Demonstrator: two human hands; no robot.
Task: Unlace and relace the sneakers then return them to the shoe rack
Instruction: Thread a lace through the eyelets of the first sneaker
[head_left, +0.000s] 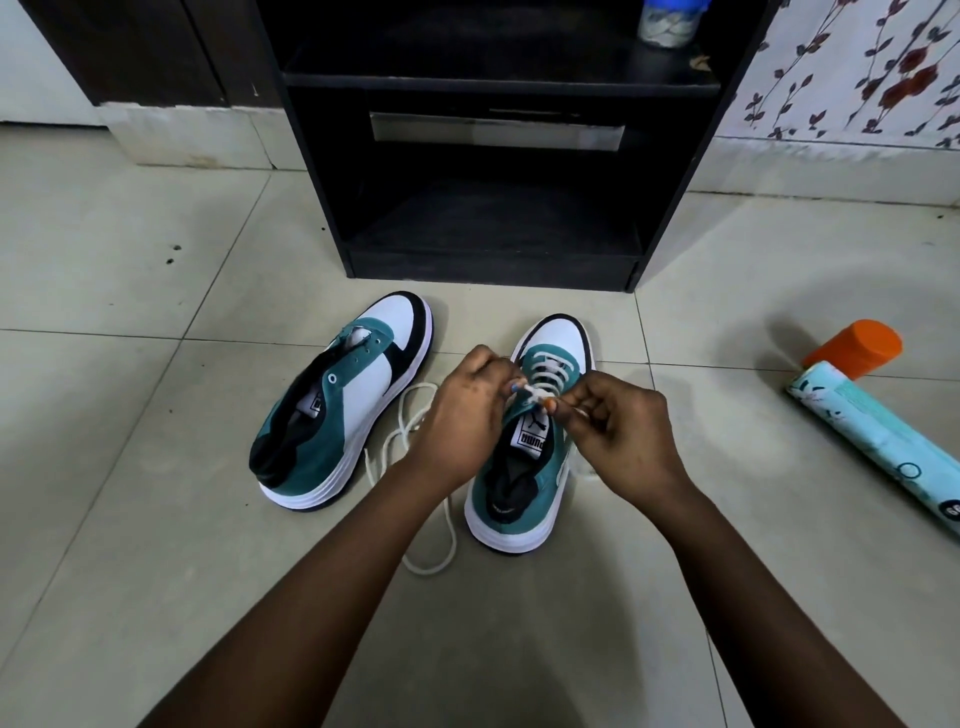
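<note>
Two teal, white and black sneakers stand on the tiled floor in front of a black shoe rack (332, 156). The left sneaker (343, 400) has bare eyelets and no lace. A loose white lace (415, 415) lies on the floor between the shoes. The right sneaker (530, 457) has a white lace (545, 369) crossed through its eyelets. My left hand (462, 415) and my right hand (618, 436) meet over its tongue, each pinching an end of that lace near the top eyelets.
A light blue spray can (872, 441) with an orange cap lies on the floor at the right. A jar (667, 21) stands on the rack's upper shelf. Floral wallpaper covers the wall at the right; a dark door frame stands at the left.
</note>
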